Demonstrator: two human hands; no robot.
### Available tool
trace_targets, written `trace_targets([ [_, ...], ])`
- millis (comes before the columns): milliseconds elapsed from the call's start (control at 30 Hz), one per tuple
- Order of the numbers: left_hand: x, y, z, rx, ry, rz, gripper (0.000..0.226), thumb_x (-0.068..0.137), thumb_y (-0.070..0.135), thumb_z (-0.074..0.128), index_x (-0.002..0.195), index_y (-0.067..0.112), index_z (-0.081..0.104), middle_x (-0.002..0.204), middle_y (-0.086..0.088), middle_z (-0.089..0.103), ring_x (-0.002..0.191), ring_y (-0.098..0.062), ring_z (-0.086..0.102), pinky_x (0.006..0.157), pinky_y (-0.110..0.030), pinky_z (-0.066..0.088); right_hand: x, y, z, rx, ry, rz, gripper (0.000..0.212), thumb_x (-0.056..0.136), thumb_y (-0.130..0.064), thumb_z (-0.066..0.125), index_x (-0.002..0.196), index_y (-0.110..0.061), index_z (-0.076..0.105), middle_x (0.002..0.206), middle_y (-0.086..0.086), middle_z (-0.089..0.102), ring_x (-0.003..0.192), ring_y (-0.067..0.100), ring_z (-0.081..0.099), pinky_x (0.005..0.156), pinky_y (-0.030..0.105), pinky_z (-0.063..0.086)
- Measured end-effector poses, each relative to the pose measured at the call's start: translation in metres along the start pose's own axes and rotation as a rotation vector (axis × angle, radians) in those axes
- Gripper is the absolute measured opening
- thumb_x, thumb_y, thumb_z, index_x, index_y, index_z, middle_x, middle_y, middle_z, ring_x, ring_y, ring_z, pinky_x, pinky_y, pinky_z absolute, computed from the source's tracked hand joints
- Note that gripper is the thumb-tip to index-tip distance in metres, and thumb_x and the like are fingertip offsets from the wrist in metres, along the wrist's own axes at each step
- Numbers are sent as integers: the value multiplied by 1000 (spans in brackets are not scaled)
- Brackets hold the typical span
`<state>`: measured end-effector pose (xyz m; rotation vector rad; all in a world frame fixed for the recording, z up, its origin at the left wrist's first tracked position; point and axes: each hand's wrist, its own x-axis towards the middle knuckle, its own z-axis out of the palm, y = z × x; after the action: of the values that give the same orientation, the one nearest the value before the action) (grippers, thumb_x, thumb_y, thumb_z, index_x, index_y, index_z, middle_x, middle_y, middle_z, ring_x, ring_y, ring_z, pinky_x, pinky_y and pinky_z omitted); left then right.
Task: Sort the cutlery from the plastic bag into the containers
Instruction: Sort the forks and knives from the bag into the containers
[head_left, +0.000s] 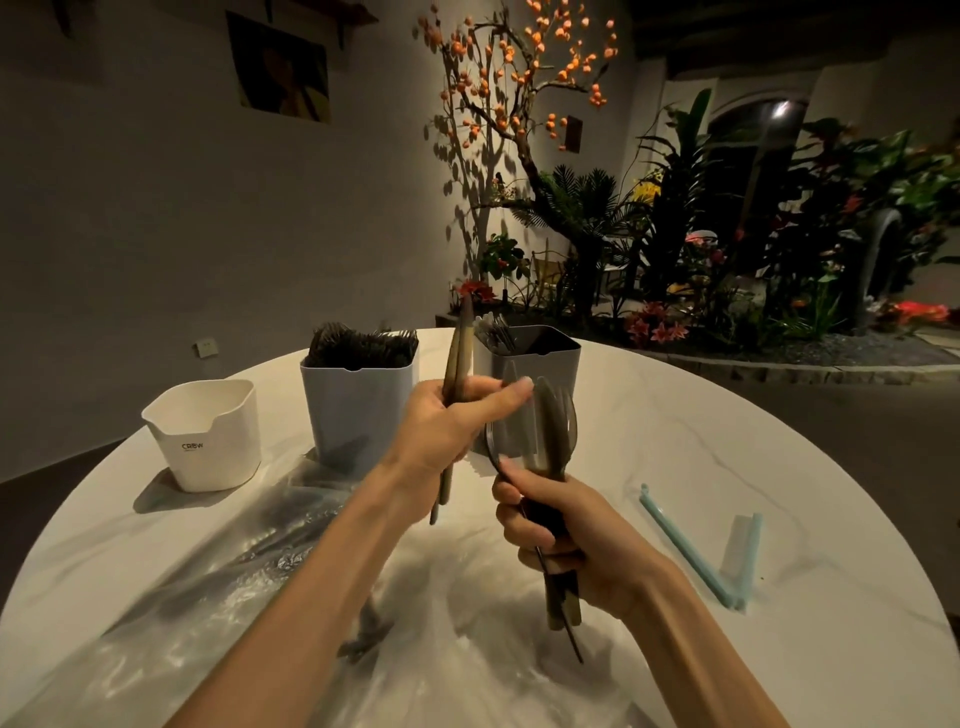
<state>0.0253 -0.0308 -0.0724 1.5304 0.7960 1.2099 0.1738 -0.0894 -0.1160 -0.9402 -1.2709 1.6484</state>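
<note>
- Your left hand (447, 423) grips two chopsticks (460, 358) upright above the bench (675, 441).
- Your right hand (561, 535) clutches a cutlery bundle (553, 431) near the grey container (540, 353).
- The plastic bag (249, 571) lies below them.

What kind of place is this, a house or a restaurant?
Probably a restaurant or cafe, though I can't be sure. Tubs packed with cutlery stand on a round marble-look table, beside an indoor garden and a decorative tree with orange fruits.
</note>
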Motion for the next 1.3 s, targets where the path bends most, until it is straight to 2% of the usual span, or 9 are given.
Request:
trace_targets([
  [200,21,27,-20,-348,157,75,30,98,31,60,70,24,70,82,1,68,70,-8,54,46,-21,28,0,3,-11,-102,2,69,35,97,-47,59,75,-21,60,62,-1,45,52,12,25,47,21,20],
  [333,22,38,-25,-265,163,72,30,106,32,46,84,17,60,78,-7,72,70,-19,68,39,-17,28,5,5,-17,-82,131,108,34,91,-48,63,76,-18,62,62,-1,48,52,11,29,49,23,21],
  [533,23,39,-27,-310,267,136,31,107,30,42,87,15,59,57,1,47,43,-9,42,35,-15,31,5,4,-16,73,156,55,29,90,-42,64,77,-17,61,60,-2,41,54,10,22,53,27,11],
  [633,22,37,-31,-155,121,59,24,103,26,53,99,7,67,51,5,40,42,-6,31,36,-14,26,0,3,-21,241,43,13,29,96,-40,62,77,-18,59,57,-4,32,49,8,19,48,24,10],
  [833,7,22,-10,99,-104,-66,31,78,38,78,100,15,79,66,-6,57,49,-11,30,49,-12,35,-4,0,-15,255,-170,13,31,99,-40,60,78,-17,57,53,-7,39,44,6,27,42,17,23],
  [900,3,22,-1,156,-179,-95,28,78,35,77,100,17,78,57,1,59,54,-6,48,64,-19,42,-5,0,-16,242,-164,28,31,101,-39,56,79,-17,57,53,-7,40,43,5,29,41,15,28],
  [967,2,20,6,185,-207,-108,24,73,35,77,93,22,79,72,4,71,81,-7,67,78,-28,43,-5,1,-16,229,-172,33,31,101,-40,57,79,-18,56,53,-7,38,43,5,28,40,15,25],
  [1100,5,11,11,152,-174,-79,6,85,21,75,88,17,78,86,7,77,92,-2,70,81,-28,43,-3,1,-16,191,-136,28,28,93,-41,65,79,-17,62,57,-4,41,47,7,26,44,16,24],
  [1300,7,3,11,81,-186,-50,16,97,14,61,102,11,76,102,-3,78,109,-9,69,104,-37,44,-3,-1,-16,167,-73,-14,25,97,-36,61,81,-17,65,59,-3,45,48,7,27,45,16,26],
])
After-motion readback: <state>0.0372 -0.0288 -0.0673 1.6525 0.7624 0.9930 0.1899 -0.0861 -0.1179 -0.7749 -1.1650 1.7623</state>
